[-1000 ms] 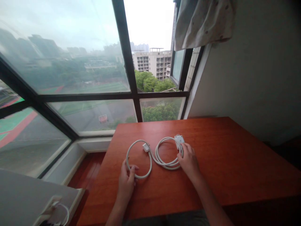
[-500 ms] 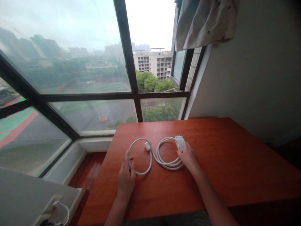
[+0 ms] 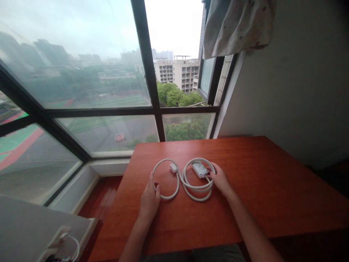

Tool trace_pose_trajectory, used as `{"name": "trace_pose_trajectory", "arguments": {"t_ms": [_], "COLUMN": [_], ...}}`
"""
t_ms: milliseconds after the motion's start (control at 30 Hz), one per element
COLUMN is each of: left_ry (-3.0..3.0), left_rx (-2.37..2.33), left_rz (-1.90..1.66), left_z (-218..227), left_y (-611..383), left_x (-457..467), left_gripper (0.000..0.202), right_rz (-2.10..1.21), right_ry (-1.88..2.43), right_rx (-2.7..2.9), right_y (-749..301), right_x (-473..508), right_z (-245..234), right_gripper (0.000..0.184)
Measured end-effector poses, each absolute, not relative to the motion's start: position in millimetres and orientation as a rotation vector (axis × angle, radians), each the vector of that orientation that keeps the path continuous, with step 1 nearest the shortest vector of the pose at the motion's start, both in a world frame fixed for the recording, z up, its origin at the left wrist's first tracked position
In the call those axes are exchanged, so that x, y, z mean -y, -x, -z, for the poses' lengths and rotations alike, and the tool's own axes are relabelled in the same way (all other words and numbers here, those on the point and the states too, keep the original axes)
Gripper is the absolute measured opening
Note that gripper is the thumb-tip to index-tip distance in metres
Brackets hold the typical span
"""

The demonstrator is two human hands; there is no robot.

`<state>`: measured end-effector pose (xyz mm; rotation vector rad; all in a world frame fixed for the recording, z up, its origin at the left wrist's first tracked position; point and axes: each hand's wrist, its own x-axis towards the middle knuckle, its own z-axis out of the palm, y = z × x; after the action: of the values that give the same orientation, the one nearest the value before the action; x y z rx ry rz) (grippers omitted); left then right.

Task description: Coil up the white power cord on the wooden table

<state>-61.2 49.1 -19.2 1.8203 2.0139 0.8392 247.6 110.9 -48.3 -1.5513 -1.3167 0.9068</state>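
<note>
Glass fills the far left, where we look out of a big window (image 3: pixel 81 72) with dark bars. Low in the left corner, a thin white wire (image 3: pixel 73 247) curls on a grey ledge (image 3: pixel 24 225).

Next comes our left hand (image 3: pixel 149 200). It lies flat and open on the red-brown bench (image 3: pixel 272 189). Its fingers are straight and press on the near side of the white cord (image 3: pixel 166 198).

The cord lies on the bench in two round loops, side by side and touching in the middle. The left loop ends in a small plug (image 3: pixel 173 167), which sits at the top where the two loops meet. The right loop has a few turns stacked on each other. A white box (image 3: pixel 200 169) lies flat inside the right loop, near its top.

Our right hand (image 3: pixel 220 180) is at the right edge of that loop. Its fingers are bent, and the tips touch the box's end and the cord. We cannot tell if it is holding on tight.

Up on the right, a pale curtain (image 3: pixel 237 25) hangs by a grey wall (image 3: pixel 300 91).
</note>
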Motion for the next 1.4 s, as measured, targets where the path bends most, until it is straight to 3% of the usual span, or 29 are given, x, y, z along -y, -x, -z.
{"name": "trace_pose_trajectory", "arguments": {"t_ms": [133, 267, 400, 533, 667, 833, 900, 1033, 1200, 1400], "left_ry": [-1.923, -2.046, -2.267, -2.428, -2.53, -2.42, -2.337, -2.239, -2.246, -2.245], "left_rx": [-2.201, -2.374, -2.388, -2.276, -2.117, -1.859, -1.82, -1.749, -1.729, -1.75], "left_rz": [-0.572, -0.383, -0.529, -0.694, -0.671, -0.525, -0.49, -0.451, -0.37, -0.256], "left_z": [9.2, 5.8, 4.5, 0.2, -0.9, -2.0, -3.2, -5.2, -7.2, -8.9], "left_y": [57.9, 54.3, 50.2, 45.7, 38.1, 18.3, 10.8, 2.5, -2.9, -4.4], "left_x": [-56.5, -63.4, -69.3, -70.4, -71.2, -82.0, -89.6, -107.5, -121.5, -123.0], "left_gripper": [0.054, 0.054, 0.053, 0.045, 0.041, 0.032, 0.032, 0.033, 0.034, 0.024], "right_rz": [-0.868, -0.297, 0.087, 0.035, 0.074, 0.06, 0.005, -0.212, -0.561, -0.887], "right_ry": [1.554, 1.733, 1.627, 1.494, 1.668, 1.898, 1.926, 1.977, 1.884, 1.62], "right_rx": [1.392, 1.727, 1.963, 2.159, 2.191, 2.21, 2.226, 2.277, 2.316, 1.942], "right_y": [-250.2, -247.5, -240.1, -231.7, -219.3, -205.4, -206.1, -216.8, -229.1, -233.8], "right_x": [-114.7, -111.3, -100.0, -92.0, -91.2, -98.1, -104.1, -118.1, -128.6, -134.3], "right_z": [53.7, 38.3, 22.2, 17.1, 12.2, 3.3, 0.2, -5.1, -10.1, -14.7], "right_gripper": [0.048, 0.054, 0.036, 0.029, 0.018, 0.043, 0.045, 0.039, 0.047, 0.031]}}
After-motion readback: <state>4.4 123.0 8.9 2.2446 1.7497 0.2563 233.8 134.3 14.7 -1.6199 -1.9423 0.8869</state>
